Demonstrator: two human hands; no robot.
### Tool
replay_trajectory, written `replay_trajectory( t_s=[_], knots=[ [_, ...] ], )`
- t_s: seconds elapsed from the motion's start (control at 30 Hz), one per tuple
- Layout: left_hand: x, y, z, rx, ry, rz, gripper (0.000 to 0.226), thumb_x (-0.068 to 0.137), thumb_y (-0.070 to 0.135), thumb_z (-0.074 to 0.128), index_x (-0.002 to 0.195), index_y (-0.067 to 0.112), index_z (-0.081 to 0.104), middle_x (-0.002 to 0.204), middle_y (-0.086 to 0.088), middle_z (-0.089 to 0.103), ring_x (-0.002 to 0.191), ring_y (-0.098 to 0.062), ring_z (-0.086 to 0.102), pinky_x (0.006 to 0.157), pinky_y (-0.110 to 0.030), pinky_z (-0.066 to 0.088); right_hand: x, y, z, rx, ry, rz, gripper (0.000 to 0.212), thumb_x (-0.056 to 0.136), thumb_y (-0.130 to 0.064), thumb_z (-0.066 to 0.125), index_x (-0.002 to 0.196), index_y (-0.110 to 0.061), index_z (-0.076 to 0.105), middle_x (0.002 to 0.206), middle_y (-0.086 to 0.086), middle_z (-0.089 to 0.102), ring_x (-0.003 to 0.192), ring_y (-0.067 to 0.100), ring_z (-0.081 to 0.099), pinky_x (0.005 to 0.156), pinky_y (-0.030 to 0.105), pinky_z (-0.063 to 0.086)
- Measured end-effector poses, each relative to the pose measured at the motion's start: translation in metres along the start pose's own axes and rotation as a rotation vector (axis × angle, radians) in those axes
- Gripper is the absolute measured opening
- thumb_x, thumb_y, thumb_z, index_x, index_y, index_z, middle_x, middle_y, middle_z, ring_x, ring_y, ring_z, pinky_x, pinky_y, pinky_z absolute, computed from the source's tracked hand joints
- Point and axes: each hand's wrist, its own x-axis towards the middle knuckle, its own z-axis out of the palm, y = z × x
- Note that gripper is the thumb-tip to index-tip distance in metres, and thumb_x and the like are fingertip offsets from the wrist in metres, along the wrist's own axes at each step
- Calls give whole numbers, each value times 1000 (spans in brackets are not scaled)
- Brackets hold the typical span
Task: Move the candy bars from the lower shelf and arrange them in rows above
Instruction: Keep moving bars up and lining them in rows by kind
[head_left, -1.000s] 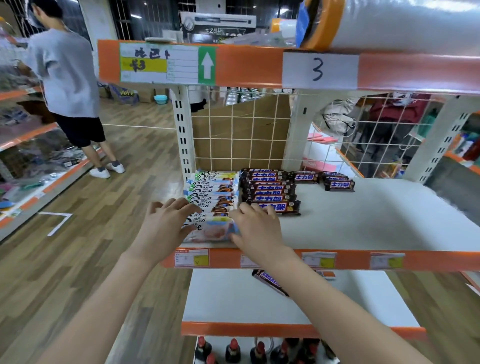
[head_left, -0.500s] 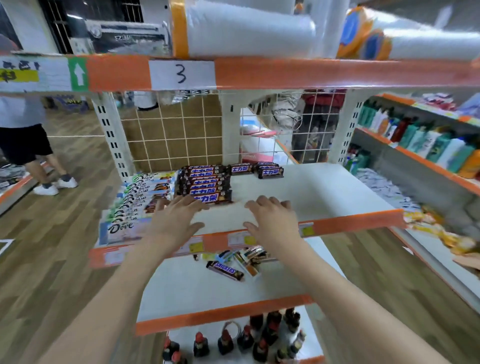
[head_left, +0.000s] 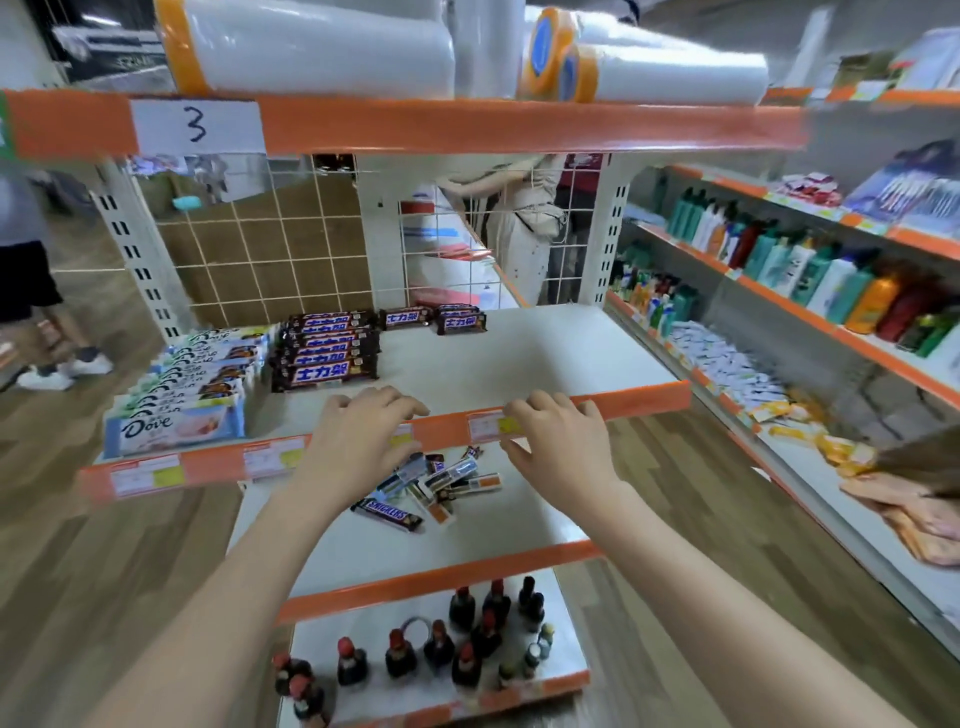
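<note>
On the upper white shelf (head_left: 519, 358) a row of pale blue Dove bars (head_left: 176, 423) lies at the left, with a row of brown Snickers bars (head_left: 324, 351) beside it and two more brown bars (head_left: 460, 319) at the back. Several loose candy bars (head_left: 441, 480), one a Snickers bar (head_left: 387, 513), lie in a heap on the lower shelf (head_left: 493, 530). My left hand (head_left: 358, 441) and my right hand (head_left: 558, 441) hover empty in front of the upper shelf's orange edge, fingers loosely spread, above the heap.
Small dark bottles with red caps (head_left: 467, 639) stand on the bottom shelf. White rolls (head_left: 311, 47) lie on the top shelf. Shampoo bottles (head_left: 810, 270) fill the racks at right. A person (head_left: 26, 270) stands at left, another (head_left: 524, 223) behind the wire mesh.
Both hands have left the Dove row and drawn back and to the right, past the upper shelf's front edge. The view has swung right, showing the heap on the lower shelf.
</note>
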Motion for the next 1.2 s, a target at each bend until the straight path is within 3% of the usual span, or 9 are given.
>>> replay_trajectory(
  t_s=[0.07,0.2,0.37,0.7,0.9,1.2],
  knots=[
    [-4,11,3,13,-9,-16,36,87,41,58,122,32,53,120,10,55,116,-13,48,88,-35,32,-10,7,1,2,-20,-20,32,89,-34,57,118,-21,59,110,1,61,103,28,56,78,37,37],
    [-19,30,11,-12,-8,-49,34,87,39,58,120,32,53,119,12,54,116,-12,47,88,-33,28,-29,15,2,15,-35,-34,30,86,-33,61,113,-19,62,102,3,63,96,30,59,76,39,39],
    [-42,48,22,-41,-21,-100,33,87,36,59,119,29,55,120,10,55,117,-14,47,85,-34,26,-52,19,13,58,-55,-59,31,88,-32,58,116,-20,61,112,2,63,106,28,58,82,38,39],
    [-85,44,60,-59,-163,-172,32,87,41,58,118,35,53,117,13,54,116,-11,46,90,-34,29,-81,9,52,69,-146,-79,25,63,-19,77,86,-19,68,77,0,65,67,26,62,55,34,43],
    [-90,28,87,-31,-267,-205,36,89,44,53,123,35,49,120,16,51,119,-6,42,91,-31,29,-75,4,85,116,-191,-103,34,81,-22,64,114,-18,64,103,3,67,93,27,62,74,39,45],
    [-69,-12,140,-14,-363,-214,34,89,41,53,123,35,49,121,15,52,117,-8,44,91,-31,31,-46,4,149,139,-274,-94,38,87,-25,57,125,-19,58,111,5,64,102,29,60,82,38,43]
  ],
)
